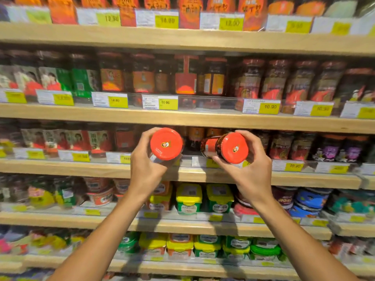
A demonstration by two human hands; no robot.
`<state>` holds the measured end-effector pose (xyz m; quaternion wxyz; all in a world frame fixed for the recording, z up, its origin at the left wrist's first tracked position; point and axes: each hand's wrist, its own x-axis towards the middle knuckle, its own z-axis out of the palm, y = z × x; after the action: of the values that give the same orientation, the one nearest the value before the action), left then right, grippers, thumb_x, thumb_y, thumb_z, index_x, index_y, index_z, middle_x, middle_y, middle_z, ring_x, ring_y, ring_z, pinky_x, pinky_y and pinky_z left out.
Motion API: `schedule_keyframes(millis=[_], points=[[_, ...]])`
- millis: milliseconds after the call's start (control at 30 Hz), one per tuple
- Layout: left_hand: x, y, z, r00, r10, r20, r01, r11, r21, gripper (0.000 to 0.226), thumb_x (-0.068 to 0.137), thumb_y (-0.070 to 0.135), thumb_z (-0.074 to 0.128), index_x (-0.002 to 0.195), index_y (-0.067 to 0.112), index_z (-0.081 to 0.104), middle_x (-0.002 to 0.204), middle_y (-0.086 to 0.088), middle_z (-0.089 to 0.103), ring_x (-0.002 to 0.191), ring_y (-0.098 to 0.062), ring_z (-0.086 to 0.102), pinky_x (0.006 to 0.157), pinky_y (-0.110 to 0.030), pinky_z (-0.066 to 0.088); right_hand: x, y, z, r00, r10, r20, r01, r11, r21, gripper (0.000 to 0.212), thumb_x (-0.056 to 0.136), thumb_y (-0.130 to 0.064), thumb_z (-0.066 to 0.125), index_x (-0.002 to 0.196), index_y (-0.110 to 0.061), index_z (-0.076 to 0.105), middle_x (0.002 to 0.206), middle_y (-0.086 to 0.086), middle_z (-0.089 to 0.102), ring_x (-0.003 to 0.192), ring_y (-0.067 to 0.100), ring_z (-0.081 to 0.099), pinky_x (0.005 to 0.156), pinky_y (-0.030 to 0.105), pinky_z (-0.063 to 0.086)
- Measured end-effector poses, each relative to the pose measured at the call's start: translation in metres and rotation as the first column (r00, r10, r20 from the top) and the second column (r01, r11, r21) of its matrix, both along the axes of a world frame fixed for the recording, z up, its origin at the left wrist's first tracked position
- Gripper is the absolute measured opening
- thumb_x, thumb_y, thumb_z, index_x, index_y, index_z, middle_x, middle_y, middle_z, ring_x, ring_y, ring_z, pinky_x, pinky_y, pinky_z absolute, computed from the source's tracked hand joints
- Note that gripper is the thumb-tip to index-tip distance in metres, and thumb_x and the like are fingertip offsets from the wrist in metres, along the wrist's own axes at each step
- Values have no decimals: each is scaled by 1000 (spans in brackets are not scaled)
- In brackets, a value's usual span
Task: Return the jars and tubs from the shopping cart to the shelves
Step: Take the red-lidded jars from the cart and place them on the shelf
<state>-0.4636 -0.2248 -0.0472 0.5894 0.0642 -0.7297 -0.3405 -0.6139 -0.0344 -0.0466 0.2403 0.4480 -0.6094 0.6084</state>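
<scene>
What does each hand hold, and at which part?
Left hand grips a red-lidded jar around its body below the lid; right hand grips another red-lidded jar likewise.

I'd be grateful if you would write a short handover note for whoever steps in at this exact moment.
Left hand: grips a red-lidded jar, lid facing the camera.
Right hand: grips a second red-lidded jar, tipped on its side, lid toward the camera.
Both jars are held up in front of the third shelf, where similar jars stand behind the price tags; neither is set down yet.
Done: cannot tell, the cart is out of view.
Left: stand both jars upright in the gap on that shelf, then go back to the cart for any remaining jars and tubs.
</scene>
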Motion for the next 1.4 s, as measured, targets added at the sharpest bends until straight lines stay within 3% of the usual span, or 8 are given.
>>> schedule_keyframes(millis=[133, 267, 500, 733, 933, 1200, 1267, 1400], points=[[-11, -7, -2, 1000, 11, 15, -11, 1000, 0, 68, 61, 22, 96, 118, 17, 57, 112, 13, 66, 103, 1, 62, 85, -15, 47, 0, -5, -2, 999, -36, -2, 36, 999, -2, 74, 66, -41, 91, 129, -23, 56, 121, -26, 59, 110, -5, 60, 94, 25, 52], [-22, -13, -7, 998, 29, 48, -30, 999, 24, 70, 60, 28, 96, 115, 16, 55, 110, 6, 66, 102, -5, 64, 84, -17, 47, -4, -11, -1, 997, -77, -13, 77, 997, -24, 74, 66, -40, 92, 129, -21, 58, 119, -19, 63, 111, 0, 62, 94, 34, 55], [-43, -27, -11, 976, 146, 163, -158, 985, 64, 70, 56, 31, 98, 101, 17, 46, 100, 3, 64, 90, -14, 60, 68, -2, 36, -13, -22, -11, 997, -67, 25, 67, 998, 0, 74, 67, -35, 92, 130, -23, 56, 121, -8, 64, 111, 1, 62, 89, 14, 49], [-54, -39, -1, 944, 145, 296, -194, 971, 142, 67, 56, 32, 97, 99, 13, 49, 101, -1, 67, 93, -14, 65, 68, -10, 47, -26, -36, -11, 994, -100, 44, 98, 994, 52, 72, 68, -35, 93, 129, -26, 56, 115, -17, 64, 104, 0, 62, 87, 14, 49], [-58, -48, 5, 926, 235, 296, -280, 952, 119, 71, 55, 76, 77, 91, 16, 65, 87, 4, 71, 86, -17, 67, 76, -44, 58, -34, -52, -6, 987, -150, 55, 143, 984, 109, 70, 67, -40, 93, 125, -22, 57, 110, -11, 66, 99, 6, 64, 85, 15, 52], [-66, -45, 25, 767, 406, 498, -458, 889, -18, 72, 68, 78, 69, 53, 11, 48, 50, 0, 50, 51, -19, 51, 49, -30, 30, -47, -73, -1, 961, -225, 159, 203, 969, 141, 68, 67, -44, 92, 114, -13, 55, 106, 0, 71, 99, 17, 68, 86, 31, 56], [-67, -44, 26, 736, 417, 534, -456, 887, -64, 71, 71, 78, 66, 52, 12, 45, 49, 1, 48, 53, -21, 52, 53, -31, 33, -50, -79, 2, 950, -254, 181, 229, 962, 145, 60, 67, -48, 90, 105, -12, 60, 98, 0, 73, 95, 19, 69, 83, 34, 57], [-63, -45, 24, 728, 400, 556, -419, 902, -100, 66, 75, 73, 67, 57, 15, 41, 57, 1, 47, 68, -29, 58, 59, -33, 36, -49, -88, 14, 928, -305, 212, 263, 943, 205, 49, 68, -55, 87, 52, -23, 54, 57, 0, 63, 65, 24, 65, 61, 33, 47]])
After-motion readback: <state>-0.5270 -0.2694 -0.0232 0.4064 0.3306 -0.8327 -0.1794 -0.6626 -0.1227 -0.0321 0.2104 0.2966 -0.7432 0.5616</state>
